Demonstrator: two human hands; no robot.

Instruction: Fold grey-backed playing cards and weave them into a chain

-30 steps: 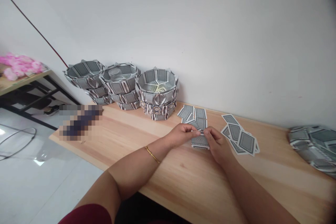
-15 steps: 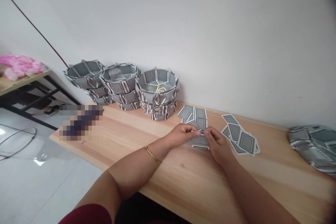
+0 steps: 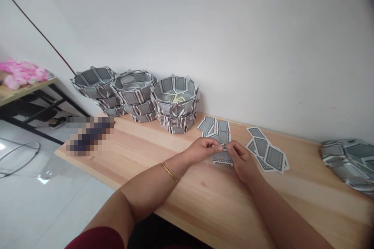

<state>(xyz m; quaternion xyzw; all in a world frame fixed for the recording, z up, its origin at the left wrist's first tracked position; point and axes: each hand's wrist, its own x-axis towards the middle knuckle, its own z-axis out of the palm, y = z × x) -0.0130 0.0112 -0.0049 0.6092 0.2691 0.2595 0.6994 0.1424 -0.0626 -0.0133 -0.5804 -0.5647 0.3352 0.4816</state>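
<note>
My left hand [image 3: 203, 148] and my right hand [image 3: 241, 159] meet over the wooden table [image 3: 163, 163], fingertips pinched together on a grey-backed playing card [image 3: 222, 156] that lies partly under them. A gold bangle sits on my left wrist. Just behind the hands lies a small pile of the same cards [image 3: 216, 126]. To the right of my right hand, several more cards [image 3: 267, 153] are fanned out on the table.
Three stacks of bowls folded from cards [image 3: 134, 93] stand at the back left against the white wall. More folded card pieces [image 3: 347, 161] lie at the far right. A blurred dark object [image 3: 89, 134] rests near the table's left edge. A side table with pink flowers [image 3: 22, 74] stands at left.
</note>
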